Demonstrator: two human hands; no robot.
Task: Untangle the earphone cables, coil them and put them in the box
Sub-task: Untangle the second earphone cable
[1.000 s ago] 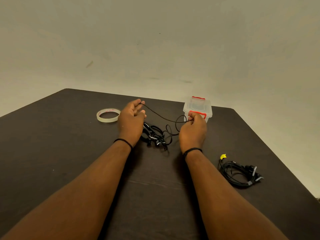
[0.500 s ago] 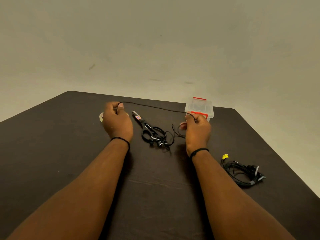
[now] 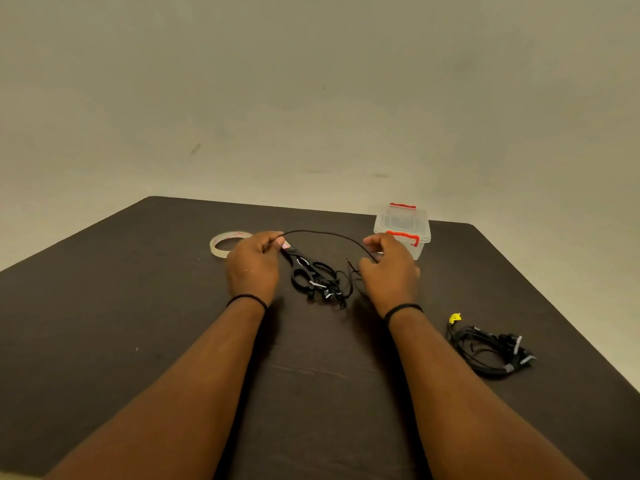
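Tape roll [image 3: 228, 243], approx. 10 o'clock on the table [image 3: 104, 306]: uncovered again, since the left hand [image 3: 254, 268] has come back inward from it. Left hand pinches one end of the earphone cable [image 3: 325, 234] between thumb and fingertips. Hands are closer together vs. 0.5 s ago, so the cable span, then taut, now bows upward in a slack arc.

Centre, approx. 12 o'clock: scissors [image 3: 299, 268] lie flat; the tangled remainder [image 3: 327, 289] of the cable rests against their handles.

Right hand [image 3: 389, 271] pinches the other end of the span; remaining fingers curled. Box [image 3: 403, 226], lid closed w/ red clips, sits just behind it at approx. 1 o'clock.

Second earphone bundle [image 3: 491, 351], approx. 3 o'clock: untouched, well apart.

Assessment: one length freed; the slack suggests coiling may start. Knot at the scissors is unresolved. Box not yet opened.
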